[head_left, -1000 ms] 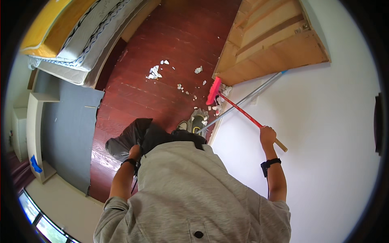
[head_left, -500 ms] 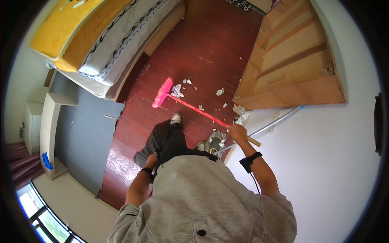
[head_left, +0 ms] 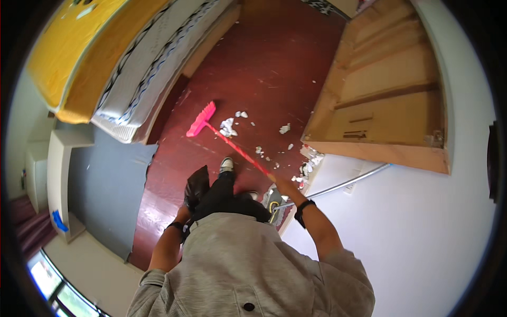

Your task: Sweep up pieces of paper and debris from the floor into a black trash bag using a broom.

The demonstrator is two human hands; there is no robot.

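My right hand (head_left: 283,184) is closed around the handle of a broom with a red stick (head_left: 240,150) and a pink bristle head (head_left: 201,119). The broom slants away to the far left over the dark red floor. White crumpled scraps (head_left: 228,128) lie just right of its head, and smaller bits are strewn towards the wall. Low on the left, my left hand (head_left: 182,214) grips a black plastic bag (head_left: 197,184) that hangs beside my leg; its fingers are partly hidden.
A mop (head_left: 273,203) stands near my feet, its metal pole (head_left: 346,184) leaning along the white wall. An upturned wooden frame (head_left: 388,113) is at the right. Stacked mattresses (head_left: 140,79) stand at the left, by a grey floor mat (head_left: 108,179) and a white cabinet panel (head_left: 59,174).
My right hand has come leftward and nearer my body with the broom, whose head has shifted slightly left. The black bag now sticks out more clearly from my left hand.
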